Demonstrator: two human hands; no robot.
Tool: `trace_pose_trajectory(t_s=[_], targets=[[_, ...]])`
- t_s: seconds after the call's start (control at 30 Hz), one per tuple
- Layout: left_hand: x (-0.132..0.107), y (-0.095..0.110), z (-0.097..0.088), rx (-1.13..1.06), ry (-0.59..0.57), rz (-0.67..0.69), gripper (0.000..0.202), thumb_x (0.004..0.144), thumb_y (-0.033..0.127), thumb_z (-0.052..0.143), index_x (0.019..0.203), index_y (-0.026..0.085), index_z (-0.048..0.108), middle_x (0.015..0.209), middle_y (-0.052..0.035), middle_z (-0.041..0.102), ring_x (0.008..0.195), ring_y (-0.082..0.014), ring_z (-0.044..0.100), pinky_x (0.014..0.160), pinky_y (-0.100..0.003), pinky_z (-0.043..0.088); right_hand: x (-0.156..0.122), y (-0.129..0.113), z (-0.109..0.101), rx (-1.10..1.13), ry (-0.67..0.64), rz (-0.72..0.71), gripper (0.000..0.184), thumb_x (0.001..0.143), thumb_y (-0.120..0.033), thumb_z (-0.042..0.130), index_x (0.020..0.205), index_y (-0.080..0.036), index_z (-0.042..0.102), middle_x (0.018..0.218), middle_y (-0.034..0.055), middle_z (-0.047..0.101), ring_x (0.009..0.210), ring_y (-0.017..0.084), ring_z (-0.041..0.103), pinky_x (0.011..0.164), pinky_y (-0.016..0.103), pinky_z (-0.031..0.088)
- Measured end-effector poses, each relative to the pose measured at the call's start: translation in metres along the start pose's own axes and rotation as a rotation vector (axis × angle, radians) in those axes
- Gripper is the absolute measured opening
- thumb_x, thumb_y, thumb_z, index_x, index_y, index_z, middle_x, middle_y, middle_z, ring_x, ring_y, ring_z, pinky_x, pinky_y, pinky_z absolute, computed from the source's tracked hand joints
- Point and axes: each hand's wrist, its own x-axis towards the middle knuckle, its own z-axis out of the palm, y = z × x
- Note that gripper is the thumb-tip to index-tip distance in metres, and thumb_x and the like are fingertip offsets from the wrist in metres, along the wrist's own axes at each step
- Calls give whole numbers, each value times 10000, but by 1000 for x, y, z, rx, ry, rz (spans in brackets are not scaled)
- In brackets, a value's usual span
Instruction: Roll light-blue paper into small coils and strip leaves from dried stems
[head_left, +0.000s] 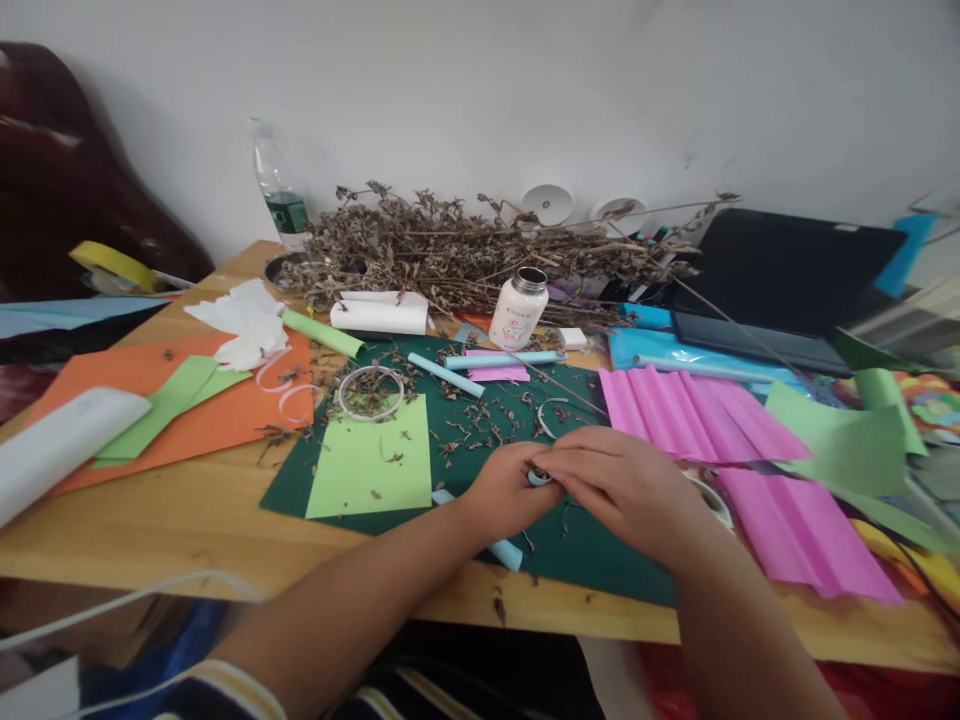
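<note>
My left hand [504,492] is wrapped round a light blue paper tube [538,479], its open end facing up. Dark dried leaf bits [535,468] show at that mouth. Fingers bent and together, my right hand [626,488] reaches over from the right, with its fingertips at the leaf bits; its thumb is mostly hidden. Another blue paper roll [507,554] lies partly under my left forearm. Beneath both hands spreads a dark green cutting mat [480,430] strewn with leaf crumbs. A light green paper sheet [367,470] lies on it to the left, below a tape ring [371,392] around crumbs.
Dried plant stalks [450,245] are heaped along the wall. A white bottle without a lid [519,308] stands before them. Pink pleated paper [690,415] and a dark laptop [787,285] are at right. Orange paper [247,425] and a white device [75,440] lie at left.
</note>
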Motion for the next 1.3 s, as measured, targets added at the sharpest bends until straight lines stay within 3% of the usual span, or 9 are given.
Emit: trace_pose_trajectory(t_s=[0.2,0.37,0.67,0.8,0.93,1.1,1.3], targets=[[0,-2,1,-79,-52,25,137,672,165,460,719,151,588,724,-20,609,703,-143,548,648,-222,412,4,0,-4,-14,-120,94,217,791,-185,399,932,-244,554,822,15,606,760,149,539,658,297,446],[-1,-2,2,-21,-48,20,79,636,153,476,600,142,546,629,-12,580,629,-136,539,581,-204,390,8,0,-11,-11,-226,33,191,792,-180,383,808,-208,571,767,28,591,714,141,536,637,276,431],[0,-3,0,40,-119,33,85,665,177,486,657,137,560,671,-4,584,652,-110,520,619,-187,389,8,-7,-21,-73,-448,124,256,765,-116,376,848,-226,592,722,25,568,643,136,546,552,250,419],[0,0,-1,16,-113,11,200,734,288,459,702,135,583,680,-9,588,639,-98,511,616,-184,387,2,-5,-28,79,-290,167,246,792,-163,365,933,-228,555,827,34,598,755,140,556,640,266,441],[0,2,-2,-14,-109,-34,208,728,316,482,763,149,601,709,-5,598,635,-91,508,610,-179,385,-4,1,-24,242,-109,254,155,777,-227,433,842,-226,574,768,22,617,701,127,570,608,243,454],[0,1,0,-9,-97,-45,189,712,306,493,708,137,578,636,16,550,585,-80,475,570,-172,373,-11,5,8,514,197,399,61,735,-233,510,767,-220,560,698,0,602,632,118,572,555,235,471],[0,0,-2,-4,-143,-21,77,679,175,472,652,131,528,632,24,523,614,-89,477,576,-176,374,-10,0,39,410,408,271,100,703,-152,541,770,-225,542,722,7,563,717,141,535,622,289,451]])
